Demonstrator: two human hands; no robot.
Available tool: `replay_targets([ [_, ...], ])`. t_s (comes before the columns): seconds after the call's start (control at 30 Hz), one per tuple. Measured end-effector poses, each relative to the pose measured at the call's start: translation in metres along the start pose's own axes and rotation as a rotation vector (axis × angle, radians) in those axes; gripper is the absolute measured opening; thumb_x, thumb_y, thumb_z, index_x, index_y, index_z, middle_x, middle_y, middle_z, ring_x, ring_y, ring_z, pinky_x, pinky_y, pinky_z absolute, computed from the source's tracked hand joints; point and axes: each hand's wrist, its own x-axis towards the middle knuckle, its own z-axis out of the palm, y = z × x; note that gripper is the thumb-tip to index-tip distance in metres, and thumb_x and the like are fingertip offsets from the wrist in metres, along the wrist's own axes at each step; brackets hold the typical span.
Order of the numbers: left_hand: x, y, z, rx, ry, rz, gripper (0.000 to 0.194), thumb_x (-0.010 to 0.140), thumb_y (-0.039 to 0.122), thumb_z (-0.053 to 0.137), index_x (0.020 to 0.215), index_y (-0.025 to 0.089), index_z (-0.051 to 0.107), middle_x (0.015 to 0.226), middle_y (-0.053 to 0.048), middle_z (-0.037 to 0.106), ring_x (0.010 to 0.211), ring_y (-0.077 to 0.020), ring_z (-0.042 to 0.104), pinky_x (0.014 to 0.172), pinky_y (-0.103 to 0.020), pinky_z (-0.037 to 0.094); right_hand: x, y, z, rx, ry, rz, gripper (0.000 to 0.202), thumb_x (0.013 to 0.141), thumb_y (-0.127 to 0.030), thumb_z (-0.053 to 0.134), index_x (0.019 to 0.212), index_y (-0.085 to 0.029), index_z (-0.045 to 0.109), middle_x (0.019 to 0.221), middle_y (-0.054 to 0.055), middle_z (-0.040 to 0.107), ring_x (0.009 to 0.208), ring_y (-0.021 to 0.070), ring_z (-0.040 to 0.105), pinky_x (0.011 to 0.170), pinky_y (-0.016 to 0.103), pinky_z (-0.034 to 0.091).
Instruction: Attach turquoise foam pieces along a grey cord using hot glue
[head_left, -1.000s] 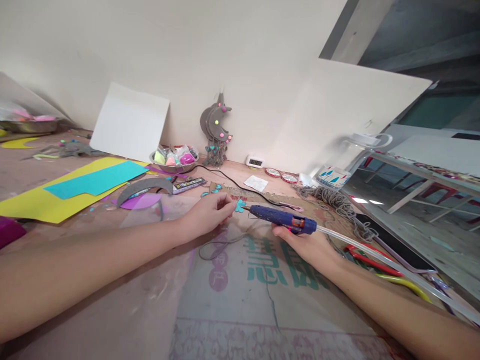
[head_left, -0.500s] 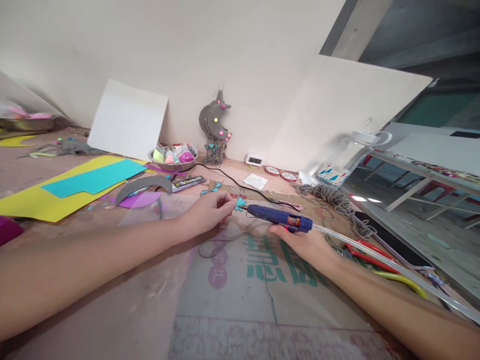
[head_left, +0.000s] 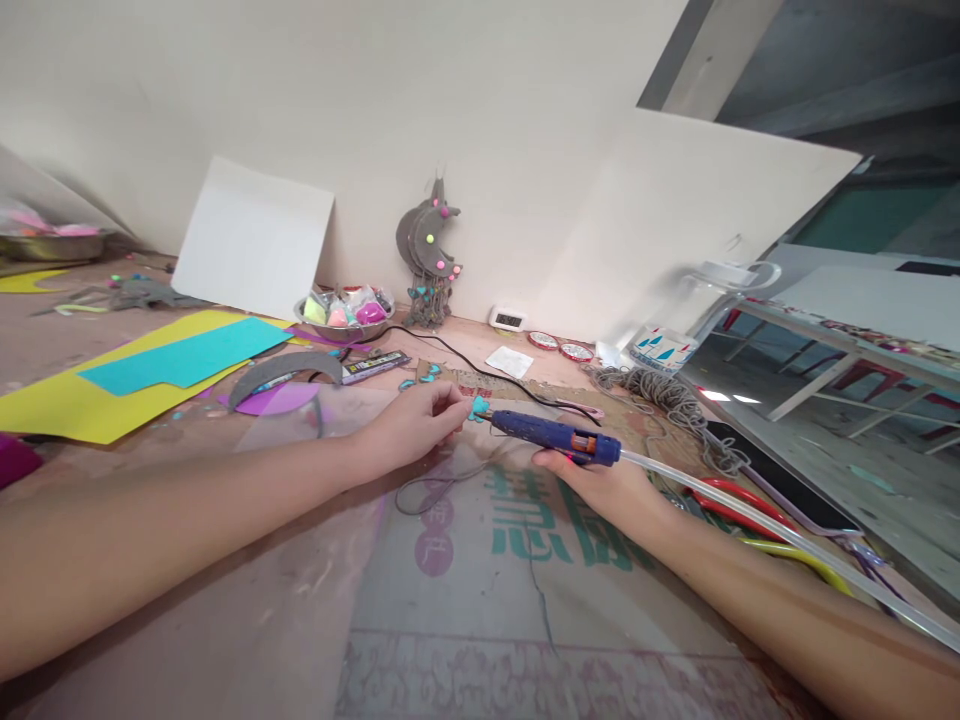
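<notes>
Between its thumb and fingers, my left hand [head_left: 420,425] pinches a small turquoise piece [head_left: 478,407]. My right hand [head_left: 592,480] is wrapped round a dark blue glue gun [head_left: 551,432], whose tip points left and meets or nearly meets that piece. A clear glue stick [head_left: 697,482] runs out of the gun's back to the lower right. Below the hands, a thin grey cord [head_left: 424,498] loops over a printed plastic sheet [head_left: 450,620].
Yellow [head_left: 112,415] and turquoise sheets [head_left: 191,357] lie at the left. Behind are a bowl of coloured clay [head_left: 345,330], a moon ornament [head_left: 431,240] and a small clock [head_left: 508,319]. At the right are a jug [head_left: 667,345], grey cord coil [head_left: 667,395] and red-handled tool [head_left: 739,505].
The glue gun and my right hand have shifted very slightly left, bringing the tip closer to the turquoise piece. My left hand keeps its pinch.
</notes>
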Motion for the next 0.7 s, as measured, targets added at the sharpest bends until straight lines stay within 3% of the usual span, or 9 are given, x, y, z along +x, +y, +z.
replay_targets([
  [0.7,-0.0016,0.0033,0.0007,0.002,-0.004,-0.014,0.029,0.084,0.045,0.048,0.071,0.019,0.042,0.053,0.005,0.045,0.040,-0.0066,0.037,0.042,-0.020,0.030,-0.0009,-0.0016,0.0011,0.028,-0.013,0.027,0.019,0.077,-0.040,0.058,0.084,-0.024,0.063,0.081,0.001,0.068,0.079,0.0215,0.063,0.065,0.029,0.052],
])
